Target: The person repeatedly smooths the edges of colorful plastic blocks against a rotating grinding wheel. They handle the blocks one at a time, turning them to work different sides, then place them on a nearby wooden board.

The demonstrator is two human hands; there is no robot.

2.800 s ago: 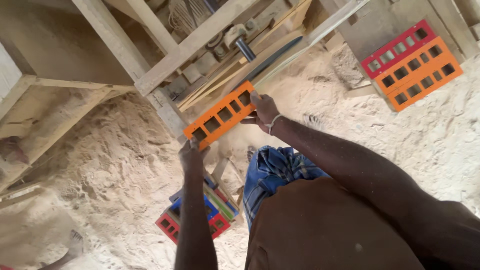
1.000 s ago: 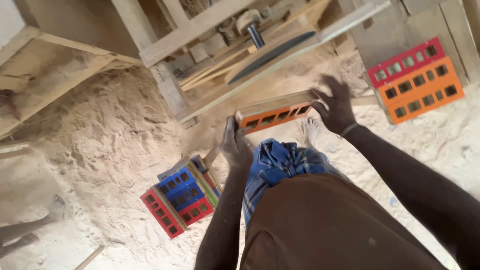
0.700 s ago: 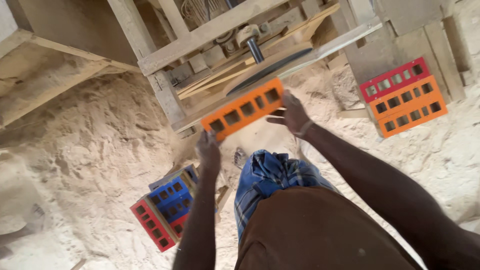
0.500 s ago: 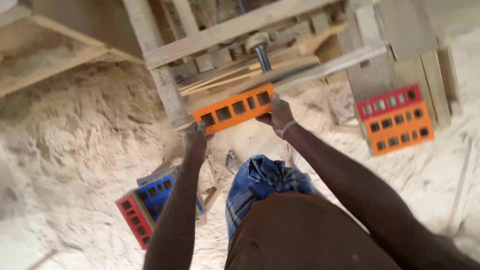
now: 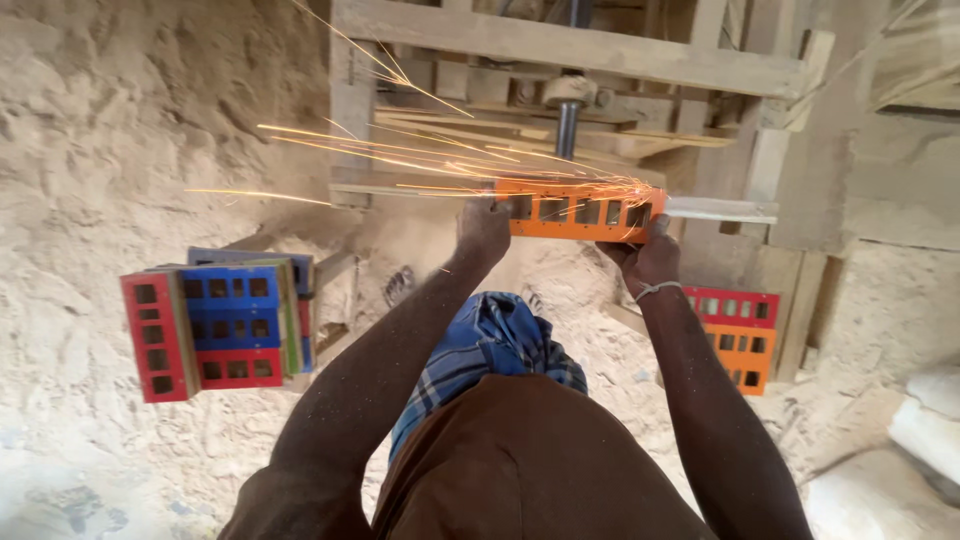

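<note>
Both hands are gripping the orange slotted panel (image 5: 580, 210), sitting just above centre of the frame. The left hand (image 5: 483, 228) is clenching its left end, fingers wrapped over the near edge. The right hand (image 5: 650, 258) is grasping the right end from below, with a pale band on the wrist.

The panel is lying roughly level, its long side running left-right, rectangular slots facing the camera. Its top edge is pressing against something in the wooden frame (image 5: 560, 45); sparks (image 5: 400, 150) are streaming from that edge toward the upper left of the frame. The contact point itself is washed out by glare, so I can't tell exactly what it's touching, probably a wheel on the metal shaft (image 5: 568, 125) hanging right above it.

A thin wooden slat (image 5: 720, 210) is sticking out to the right, level with the panel.

At left of the frame, a stack of red and blue panels (image 5: 215, 325) is lying on the sand (image 5: 120, 130), well apart from the hands. At right, below the right wrist, a red panel and an orange panel (image 5: 740, 335) are leaning by wooden boards, near the forearm.

A blue checked cloth (image 5: 490, 350) is showing at lower centre between the arms, with a brown garment below it.
</note>
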